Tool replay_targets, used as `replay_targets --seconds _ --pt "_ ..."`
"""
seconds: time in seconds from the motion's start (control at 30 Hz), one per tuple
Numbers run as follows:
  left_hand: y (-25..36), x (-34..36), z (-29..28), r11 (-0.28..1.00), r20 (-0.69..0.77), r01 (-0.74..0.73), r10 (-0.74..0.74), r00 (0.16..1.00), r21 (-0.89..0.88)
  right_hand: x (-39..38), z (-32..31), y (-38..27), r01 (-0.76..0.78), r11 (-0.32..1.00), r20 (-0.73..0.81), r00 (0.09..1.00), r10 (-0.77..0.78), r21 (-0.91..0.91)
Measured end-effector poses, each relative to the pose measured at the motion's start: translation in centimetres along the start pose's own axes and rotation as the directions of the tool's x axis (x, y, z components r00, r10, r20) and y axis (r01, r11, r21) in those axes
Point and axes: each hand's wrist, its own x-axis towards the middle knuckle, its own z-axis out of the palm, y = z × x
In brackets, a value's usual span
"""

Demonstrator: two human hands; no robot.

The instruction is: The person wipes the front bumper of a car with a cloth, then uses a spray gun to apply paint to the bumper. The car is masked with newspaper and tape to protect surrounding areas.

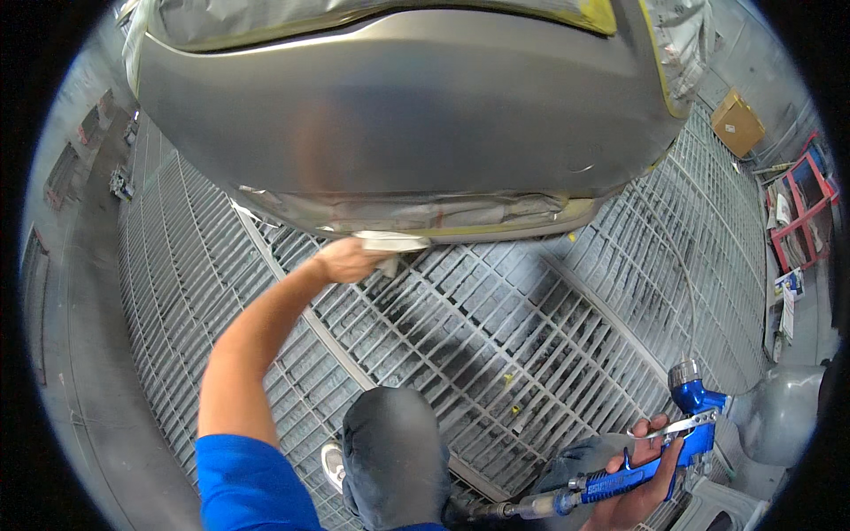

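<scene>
My left hand (342,262) is closed on a pale, folded wiping cloth (396,241). The cloth lies against the lower edge of a grey vehicle panel (425,106), which looks like a bumper. Masking film with yellow tape (496,211) covers the recess just above that edge. Down at the right, my right hand (639,504) is wrapped round the handle of a blue paint spray gun (698,434). A silver trigger lever and a ribbed metal cap show on the gun. Its grey, translucent cup (779,416) points right, and a hose fitting (536,506) joins the handle's end.
Metal floor grating (460,327) runs beneath me. A thin hose (686,274) lies across it at the right. Beyond stand a cardboard box (737,122) and a red rack (801,212) with papers. My bent knee (394,451) is below the panel.
</scene>
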Motion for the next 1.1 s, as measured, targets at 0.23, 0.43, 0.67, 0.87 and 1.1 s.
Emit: replay_targets --seconds 0.23,0.43,0.67,0.87,1.1 --pt "-0.9 -19.3 10.0 0.818 -0.019 0.492 -0.520 0.854 -0.297 -0.5 0.8 1.8 -0.018 0.997 -0.006 1.000 0.017 -0.071" --pt "-2.8 -22.9 8.9 -0.519 0.441 0.251 -0.843 -0.308 -0.817 -0.4 1.1 2.3 0.016 0.980 0.060 0.998 -0.004 -0.198" --pt "-5.7 -6.7 -4.1 -0.046 0.357 -0.452 -0.685 -0.635 -0.891 -0.2 1.2 2.0 0.106 0.947 0.134 0.989 -0.068 -0.303" --pt "5.5 -7.2 -9.5 -0.316 0.490 -0.476 -0.818 -0.302 -0.821 -0.2 -0.1 2.1 0.140 0.964 0.095 0.988 -0.121 -0.225" --pt "7.5 -2.5 -9.0 -0.575 0.568 0.024 -0.799 0.197 -0.818 -0.8 1.4 1.9 0.096 0.960 0.030 0.995 -0.091 -0.263"
